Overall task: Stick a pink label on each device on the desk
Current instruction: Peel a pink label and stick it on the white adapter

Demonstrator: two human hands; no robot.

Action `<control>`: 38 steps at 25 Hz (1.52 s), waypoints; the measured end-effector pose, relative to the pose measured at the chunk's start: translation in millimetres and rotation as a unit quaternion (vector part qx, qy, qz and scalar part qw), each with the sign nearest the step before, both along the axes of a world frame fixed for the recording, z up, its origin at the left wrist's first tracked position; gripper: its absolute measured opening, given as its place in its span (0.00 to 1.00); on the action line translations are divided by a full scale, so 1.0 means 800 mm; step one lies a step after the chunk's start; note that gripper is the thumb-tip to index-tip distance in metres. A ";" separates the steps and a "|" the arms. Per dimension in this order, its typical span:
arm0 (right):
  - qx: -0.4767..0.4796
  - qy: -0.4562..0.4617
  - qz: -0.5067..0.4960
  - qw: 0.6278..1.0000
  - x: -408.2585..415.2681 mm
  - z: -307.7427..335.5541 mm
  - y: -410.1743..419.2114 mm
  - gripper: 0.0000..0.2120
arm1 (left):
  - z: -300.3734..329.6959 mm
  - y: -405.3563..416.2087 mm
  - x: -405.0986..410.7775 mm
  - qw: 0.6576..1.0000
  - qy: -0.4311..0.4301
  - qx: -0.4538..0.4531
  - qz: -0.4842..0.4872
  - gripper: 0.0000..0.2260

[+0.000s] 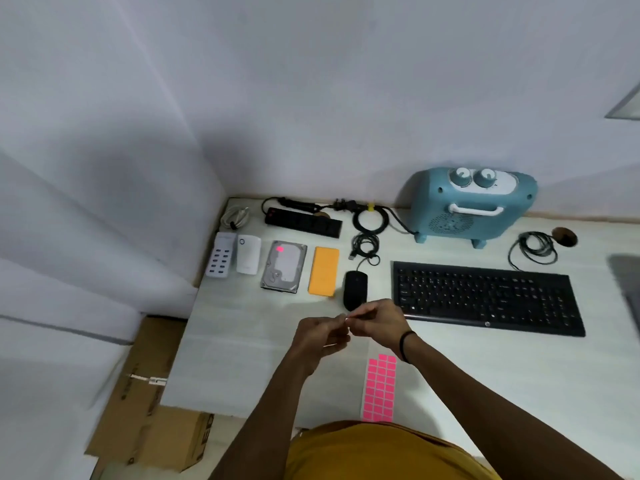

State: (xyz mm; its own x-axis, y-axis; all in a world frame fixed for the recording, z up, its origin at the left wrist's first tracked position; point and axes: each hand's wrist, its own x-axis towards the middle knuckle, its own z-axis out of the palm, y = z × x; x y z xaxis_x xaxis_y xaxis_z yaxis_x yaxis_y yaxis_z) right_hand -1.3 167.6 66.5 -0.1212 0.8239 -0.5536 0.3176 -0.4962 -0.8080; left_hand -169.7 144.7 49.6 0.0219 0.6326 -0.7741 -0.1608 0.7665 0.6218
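While both hands meet above the white desk [242, 341], the left hand [320, 336] and the right hand [375, 323] have their fingers curled, fingertips drawn together as if pinching something small; what they pinch is too small and blurred to identify. A black band circles the right wrist. At 6 o'clock from the hands, the sheet of pink rectangular labels [380, 389] lies flat on the desk, near its front edge. Devices form a row at 10 to 12 o'clock: a white multi-port USB charger [220, 259], a white rounded plug-in unit [248, 254], a bare silver hard drive [284, 266] bearing one pink label [280, 249] near its far left corner, a flat orange rectangular power bank [324, 271], and a black wired mouse [355, 285] just beyond the fingertips. At 2 o'clock lies a black full-size keyboard [486, 296]; behind it stands a blue box-shaped heater with two dials and a white handle [474, 206]. A black power strip [303, 221] and coiled black cables [370, 220] lie along the far wall. Brown cardboard boxes [149, 410] sit on the floor at 8 o'clock.
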 end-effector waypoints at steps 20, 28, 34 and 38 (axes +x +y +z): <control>0.033 -0.158 0.087 0.983 -0.325 -0.055 0.227 0.29 | -0.032 0.068 -0.293 0.953 -0.005 0.063 0.296 0.05; -0.023 -0.158 0.083 0.984 -0.362 -0.099 0.256 0.29 | -0.043 0.095 -0.297 0.946 -0.011 0.078 0.313 0.05; -0.010 -0.045 0.092 0.995 -0.338 -0.080 0.232 0.29 | -0.032 0.115 -0.283 0.950 0.020 0.102 0.294 0.04; 0.003 0.012 0.114 0.993 -0.299 -0.043 0.211 0.29 | -0.014 0.124 -0.266 0.951 0.121 0.140 0.247 0.04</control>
